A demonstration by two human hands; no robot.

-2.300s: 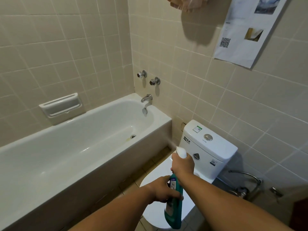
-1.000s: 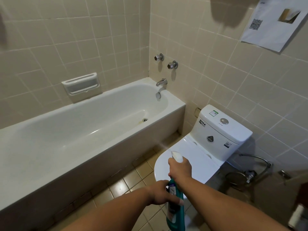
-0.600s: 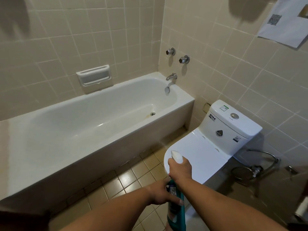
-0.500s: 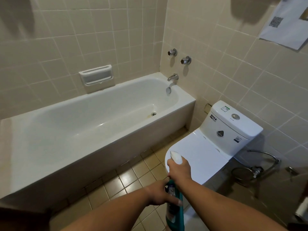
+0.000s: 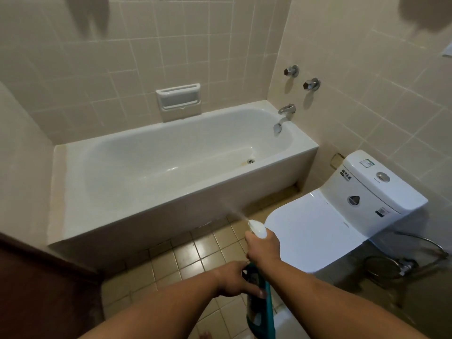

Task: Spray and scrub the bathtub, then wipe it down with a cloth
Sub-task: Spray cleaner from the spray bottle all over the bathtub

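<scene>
Bathtub [image 5: 171,216] now fully in view; L grip [image 5: 234,280], R grip [image 5: 263,245] clutch spray bottle [image 5: 260,311].

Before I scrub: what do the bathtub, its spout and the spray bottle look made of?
Bathtub: glossy white enamel or acrylic, cannot tell which; sharp highlights on its floor. Spout: dull grey metal, soft sheen. Spray bottle: teal plastic body, white plastic head, probably; smooth moulded shapes.

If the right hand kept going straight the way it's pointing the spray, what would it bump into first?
Probably the bathtub. The right hand aims the spray bottle ahead and left over bare floor, toward the tub's near side. Whether rim or front panel, I can't tell.
</scene>
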